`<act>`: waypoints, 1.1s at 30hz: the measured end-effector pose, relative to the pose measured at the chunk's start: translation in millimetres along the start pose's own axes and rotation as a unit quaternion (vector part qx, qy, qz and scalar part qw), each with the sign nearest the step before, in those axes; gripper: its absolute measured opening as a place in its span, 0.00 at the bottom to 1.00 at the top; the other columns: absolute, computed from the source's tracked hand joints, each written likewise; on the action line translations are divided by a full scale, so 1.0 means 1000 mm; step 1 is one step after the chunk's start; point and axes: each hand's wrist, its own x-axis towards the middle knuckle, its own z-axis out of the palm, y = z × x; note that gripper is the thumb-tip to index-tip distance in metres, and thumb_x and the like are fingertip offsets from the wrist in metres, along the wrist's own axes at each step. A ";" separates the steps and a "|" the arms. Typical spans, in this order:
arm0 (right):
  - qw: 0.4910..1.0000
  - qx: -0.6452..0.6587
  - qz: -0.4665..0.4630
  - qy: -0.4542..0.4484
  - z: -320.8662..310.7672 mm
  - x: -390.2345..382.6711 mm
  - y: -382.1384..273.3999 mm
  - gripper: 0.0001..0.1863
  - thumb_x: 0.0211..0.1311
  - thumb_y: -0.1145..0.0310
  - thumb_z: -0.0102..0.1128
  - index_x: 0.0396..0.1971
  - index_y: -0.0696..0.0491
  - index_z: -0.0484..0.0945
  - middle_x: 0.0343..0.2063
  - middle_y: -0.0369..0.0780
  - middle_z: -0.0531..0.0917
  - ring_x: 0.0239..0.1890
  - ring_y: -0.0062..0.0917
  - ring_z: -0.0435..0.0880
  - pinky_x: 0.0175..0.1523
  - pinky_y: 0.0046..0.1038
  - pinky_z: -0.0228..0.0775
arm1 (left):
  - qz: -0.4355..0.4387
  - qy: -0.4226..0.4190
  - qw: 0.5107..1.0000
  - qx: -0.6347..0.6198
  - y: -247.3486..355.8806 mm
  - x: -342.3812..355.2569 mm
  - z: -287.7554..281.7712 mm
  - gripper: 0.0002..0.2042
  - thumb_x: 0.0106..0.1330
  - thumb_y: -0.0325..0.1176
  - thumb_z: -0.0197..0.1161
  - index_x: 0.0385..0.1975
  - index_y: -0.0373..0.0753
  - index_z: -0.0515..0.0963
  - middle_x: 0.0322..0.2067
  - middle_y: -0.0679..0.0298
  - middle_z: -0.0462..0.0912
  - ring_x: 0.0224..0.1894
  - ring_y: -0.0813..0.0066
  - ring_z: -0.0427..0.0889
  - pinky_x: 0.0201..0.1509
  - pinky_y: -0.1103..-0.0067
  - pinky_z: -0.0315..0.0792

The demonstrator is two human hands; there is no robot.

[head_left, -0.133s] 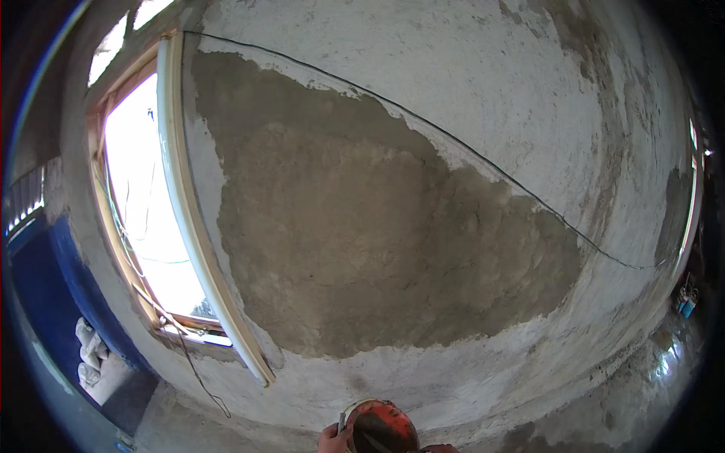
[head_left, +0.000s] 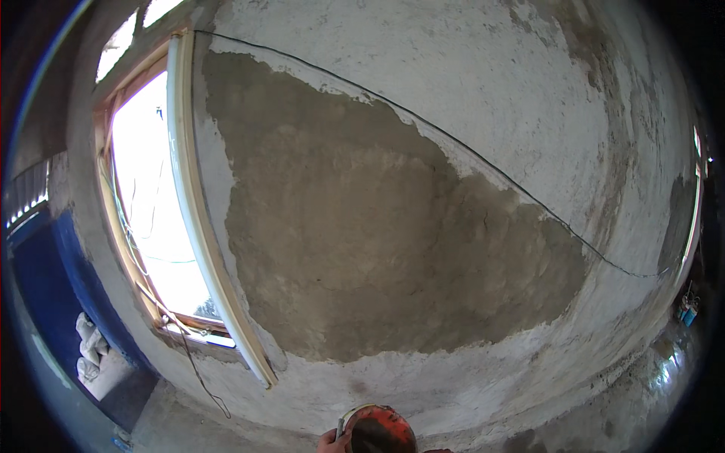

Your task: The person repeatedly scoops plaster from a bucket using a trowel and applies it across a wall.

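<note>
At the bottom edge a red-orange bucket, worn and smeared, tilts so that its dark inside shows. My left hand is closed on the left side of its rim, beside a short grey piece whose kind I cannot make out. Only a sliver of my right hand shows to the right of the bucket; its fingers are cut off by the frame. Beyond both hands stands a wall with a large patch of grey-brown plaster, its edges ragged against the whitish surface.
A dark cable slants down across the wall. At left are a bright window with a pale upright strip, a dangling wire and a blue doorway with white sacks. Small blue objects lie far right.
The view has shifted slightly, moving the wall a little right and down. My right hand has sunk lower, and a grey pointed blade seen inside the bucket no longer shows.
</note>
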 end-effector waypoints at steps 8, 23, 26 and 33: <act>0.999 -0.020 -0.048 -0.004 0.010 0.003 -0.036 0.26 0.60 0.46 0.63 0.36 0.59 0.86 0.32 0.54 0.87 0.41 0.48 0.86 0.46 0.45 0.75 | -0.005 -0.010 0.999 -0.030 0.007 -0.005 -0.039 0.10 0.71 0.38 0.63 0.38 0.36 0.81 0.26 0.71 0.79 0.27 0.83 0.74 0.29 0.80 0.71; 0.999 0.008 -0.012 -0.033 0.083 0.015 -0.071 0.19 0.58 0.55 0.68 0.41 0.55 0.86 0.37 0.52 0.87 0.41 0.43 0.87 0.46 0.38 0.77 | 0.040 0.001 0.997 -0.073 0.042 -0.007 -0.116 0.08 0.71 0.37 0.64 0.35 0.40 0.81 0.25 0.76 0.77 0.24 0.85 0.71 0.26 0.81 0.65; 0.997 -0.062 -0.011 -0.042 0.094 0.016 -0.093 0.20 0.58 0.55 0.68 0.42 0.55 0.86 0.38 0.53 0.87 0.43 0.41 0.88 0.47 0.38 0.78 | 0.017 -0.035 0.998 -0.040 0.053 -0.010 -0.141 0.08 0.72 0.33 0.62 0.40 0.35 0.81 0.27 0.77 0.75 0.30 0.88 0.68 0.35 0.85 0.64; 0.993 -0.096 -0.051 -0.055 0.125 -0.004 -0.139 0.19 0.58 0.54 0.66 0.44 0.50 0.87 0.39 0.50 0.87 0.43 0.41 0.88 0.47 0.39 0.78 | 0.053 -0.061 0.995 -0.054 0.045 0.009 -0.181 0.09 0.73 0.33 0.61 0.42 0.34 0.81 0.30 0.77 0.76 0.32 0.89 0.69 0.37 0.85 0.65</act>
